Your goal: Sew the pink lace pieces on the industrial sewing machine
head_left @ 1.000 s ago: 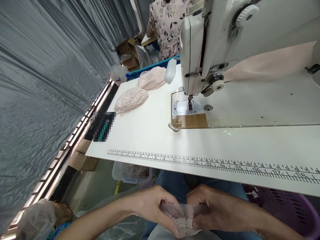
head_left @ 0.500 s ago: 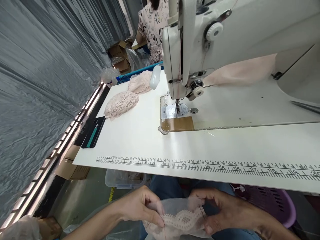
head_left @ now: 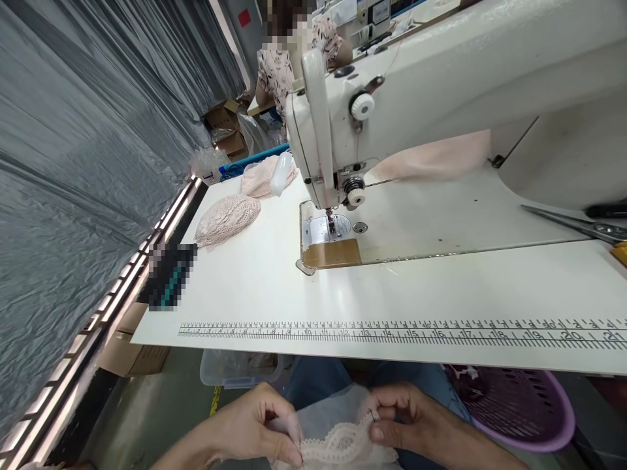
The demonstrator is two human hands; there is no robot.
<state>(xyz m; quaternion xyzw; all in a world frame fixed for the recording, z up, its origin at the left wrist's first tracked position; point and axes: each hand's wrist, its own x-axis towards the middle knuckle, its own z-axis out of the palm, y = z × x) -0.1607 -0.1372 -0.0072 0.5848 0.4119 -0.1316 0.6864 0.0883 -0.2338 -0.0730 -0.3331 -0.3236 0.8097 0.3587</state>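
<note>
Below the table's front edge, over my lap, both hands hold a pale pink lace piece (head_left: 337, 444) with sheer mesh behind it. My left hand (head_left: 259, 427) pinches its left end between thumb and fingers. My right hand (head_left: 409, 418) pinches the upper right edge. The lace is stretched between them. A white sewing machine (head_left: 392, 111) stands on the white table (head_left: 274, 287), its needle (head_left: 330, 219) over the metal plate. Pink fabric (head_left: 435, 163) lies under the machine arm.
Two pink lace pieces (head_left: 228, 219) and a small white bottle (head_left: 278, 175) lie at the table's far left. A printed ruler (head_left: 392, 333) runs along the front edge. Scissors (head_left: 573, 225) lie at right. A purple basket (head_left: 514, 405) sits below right. A person sits beyond the machine.
The view has tilted and shifted, bringing the scissors into sight. My hands have moved apart and stretched the lace between them; earlier they were bunched together around it.
</note>
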